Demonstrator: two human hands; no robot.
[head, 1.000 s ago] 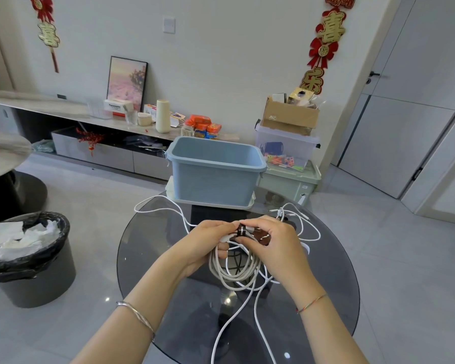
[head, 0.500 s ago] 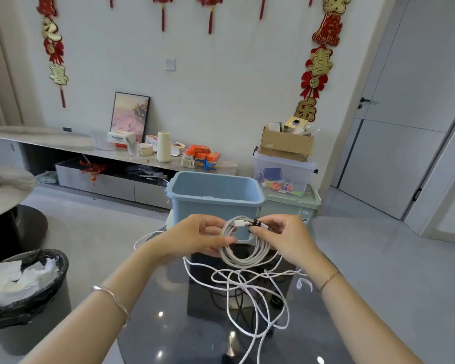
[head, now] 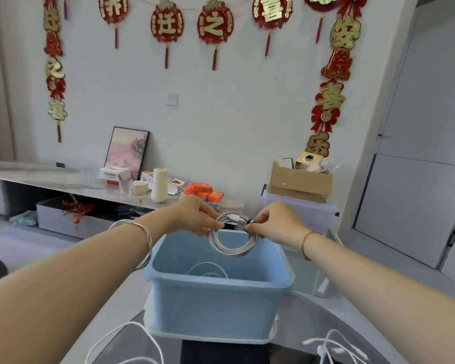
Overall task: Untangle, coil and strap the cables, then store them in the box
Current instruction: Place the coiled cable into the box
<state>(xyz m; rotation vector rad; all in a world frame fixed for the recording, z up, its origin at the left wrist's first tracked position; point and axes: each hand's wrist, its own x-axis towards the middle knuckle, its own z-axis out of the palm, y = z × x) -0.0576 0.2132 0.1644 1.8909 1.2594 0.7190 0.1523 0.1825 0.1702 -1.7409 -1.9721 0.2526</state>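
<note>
Lying nearest the camera on the dark glass table [head: 313, 319], a loose white loop [head: 124, 342] is seen at seven o'clock of the view and a tangled white bunch [head: 336, 345] at five o'clock. Just beyond them, at six o'clock, the blue box [head: 216, 306] is set on the table, open-topped, and another white coil [head: 208, 269] is partly seen inside it, low behind the near wall. Above the far rim of the box, near the centre of the view, the coiled white cable [head: 233, 237] is held in the air between both hands, clear of the box. Its ten o'clock side is gripped by the left hand [head: 195, 216], whose fingers are curled round the strands; its two o'clock side is pinched by the thumb and fingertips of the right hand [head: 276, 222], right at a dark strap [head: 250, 222] wrapped round the coil. Silver bangles [head: 145, 232] are worn on the left wrist, a thin red cord [head: 304, 245] on the right. Farther off, a long low shelf [head: 63, 177] is seen at nine o'clock, a cardboard box [head: 300, 182] at two o'clock, and red and gold hangings [head: 214, 24] are strung along the wall at twelve o'clock.
</note>
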